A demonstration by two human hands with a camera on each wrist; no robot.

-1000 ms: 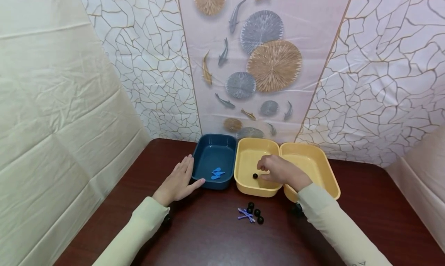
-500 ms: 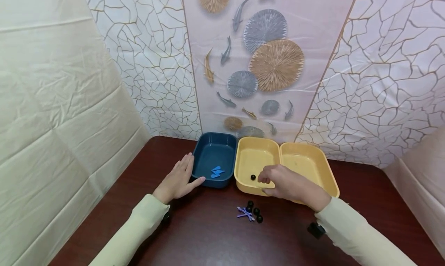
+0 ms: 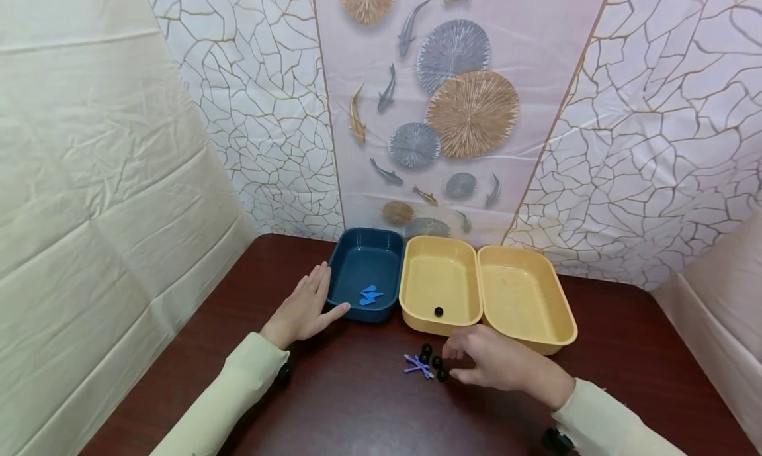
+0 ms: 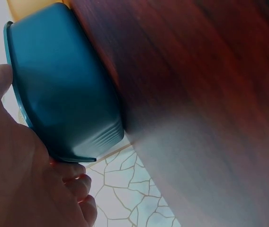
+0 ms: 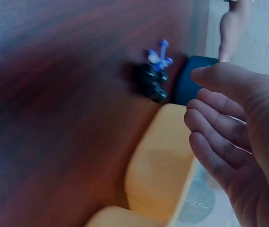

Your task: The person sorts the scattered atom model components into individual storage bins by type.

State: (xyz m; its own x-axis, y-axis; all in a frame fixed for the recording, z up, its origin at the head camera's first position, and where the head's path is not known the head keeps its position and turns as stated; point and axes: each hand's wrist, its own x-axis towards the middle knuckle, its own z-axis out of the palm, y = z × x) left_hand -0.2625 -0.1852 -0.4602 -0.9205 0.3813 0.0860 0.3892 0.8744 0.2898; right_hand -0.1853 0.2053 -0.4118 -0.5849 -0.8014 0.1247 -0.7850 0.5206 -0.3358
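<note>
My left hand (image 3: 300, 310) lies with straight fingers along the left rim of the dark blue tray (image 3: 368, 261), thumb at its front corner. In the left wrist view, the thumb touches the tray's rim. Low over the table, my right hand (image 3: 494, 360) holds its thumb apart from its bent fingers, with nothing between them. Its fingertips come right beside several shiny black balls (image 3: 437, 363). Thin purple sticks with knobbed ends (image 3: 419, 366) lie crossed just left of those balls. Another black ball (image 3: 438, 312) sits in the middle yellow tray (image 3: 440, 277).
Several small blue drop-shaped pieces (image 3: 370, 296) lie in the blue tray. A second yellow tray (image 3: 526, 290) stands at the right end of the row. Behind the trays hangs a patterned cloth (image 3: 470, 112). The dark wooden table (image 3: 357, 403) extends toward me.
My right hand has drawn back from above the middle yellow tray and come down toward the black balls on the table. The ball in that tray has rolled slightly. My left hand stays put.
</note>
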